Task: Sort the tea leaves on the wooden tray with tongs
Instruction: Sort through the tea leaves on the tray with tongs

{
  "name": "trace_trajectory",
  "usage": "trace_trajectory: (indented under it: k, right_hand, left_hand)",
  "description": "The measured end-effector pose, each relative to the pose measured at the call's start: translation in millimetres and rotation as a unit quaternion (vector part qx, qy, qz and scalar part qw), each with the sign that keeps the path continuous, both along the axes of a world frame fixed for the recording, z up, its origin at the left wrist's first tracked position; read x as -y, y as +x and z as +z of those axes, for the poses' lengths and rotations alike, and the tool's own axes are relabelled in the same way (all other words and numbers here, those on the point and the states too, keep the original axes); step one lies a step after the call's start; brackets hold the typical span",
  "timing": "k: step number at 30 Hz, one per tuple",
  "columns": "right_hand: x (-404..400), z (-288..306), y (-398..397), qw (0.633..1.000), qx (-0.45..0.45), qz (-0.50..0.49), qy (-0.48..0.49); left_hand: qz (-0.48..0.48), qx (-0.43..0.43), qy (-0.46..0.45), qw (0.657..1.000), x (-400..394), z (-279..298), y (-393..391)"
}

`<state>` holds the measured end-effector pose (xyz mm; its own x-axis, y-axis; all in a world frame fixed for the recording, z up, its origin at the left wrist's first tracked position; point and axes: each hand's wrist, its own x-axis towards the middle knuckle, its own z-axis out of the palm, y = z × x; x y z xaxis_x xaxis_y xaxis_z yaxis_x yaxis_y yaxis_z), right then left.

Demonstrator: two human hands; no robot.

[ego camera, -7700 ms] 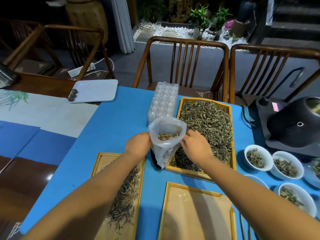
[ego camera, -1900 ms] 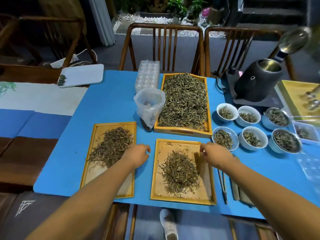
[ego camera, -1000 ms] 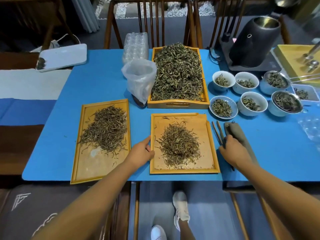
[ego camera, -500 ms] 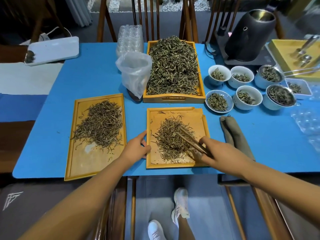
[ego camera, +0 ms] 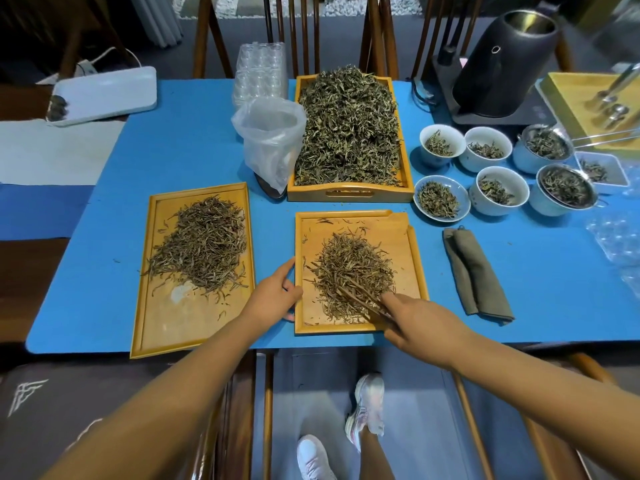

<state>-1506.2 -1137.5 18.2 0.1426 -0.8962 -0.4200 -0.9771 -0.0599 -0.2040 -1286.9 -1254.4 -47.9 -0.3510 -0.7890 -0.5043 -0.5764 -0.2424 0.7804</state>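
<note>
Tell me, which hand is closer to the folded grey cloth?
The right hand, holding the tongs, is just left of the cloth. The left hand sits across the middle tray, at its far edge.

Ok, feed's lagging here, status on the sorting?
Right hand holds tongs, tips in the tea pile. Left hand steadies tray edge. Nothing blocking.

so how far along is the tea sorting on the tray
Set up: a heap of tea leaves lies on the middle wooden tray, and the grey pouch lies beside it. In hand: the right hand holds the tongs, tips in the heap, while the left hand steadies the tray's edge. Left: nearly everything; the heap looks unsplit, with only a few strays.
</note>
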Motion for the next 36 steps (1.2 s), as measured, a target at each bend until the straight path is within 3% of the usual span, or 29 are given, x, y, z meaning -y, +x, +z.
trace_trajectory:
  k: [21, 36]
  right_hand:
    - [-1.0, -7.1, 12.5, 0.998, 0.006, 0.060, 0.020]
    - [34.9, -7.1, 9.5, 0.997, -0.022, -0.063, -0.024]
  left_hand:
    - [0.013, -0.013, 0.020, 1.000, 1.2, -0.1, 1.2]
    - [0.015, -0.007, 0.018, 1.000, 0.4, 0.7, 1.1]
